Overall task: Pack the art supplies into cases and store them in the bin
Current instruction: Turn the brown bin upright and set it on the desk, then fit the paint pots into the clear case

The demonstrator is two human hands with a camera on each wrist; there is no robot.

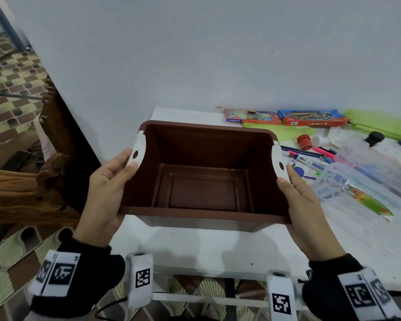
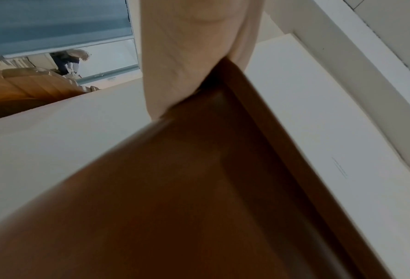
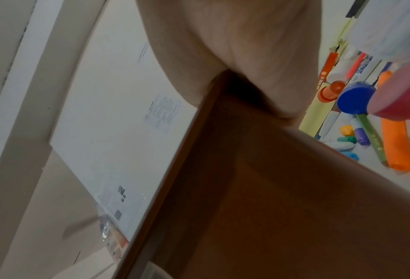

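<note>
Brown bin (image 1: 202,172) held between left hand (image 1: 107,193) and right hand (image 1: 303,205).

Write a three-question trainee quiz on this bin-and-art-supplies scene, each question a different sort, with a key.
1. True or false: the brown bin already contains packed cases.
2. Multiple choice: how is the bin held? A) by the left hand alone; B) by the left hand and the right hand, one on each short side; C) by no hand, resting free on the table.
3. Fill in: the loose markers lie on the white table to the bin's ____ side.

Key
1. False: its inside is bare.
2. B
3. right
</note>
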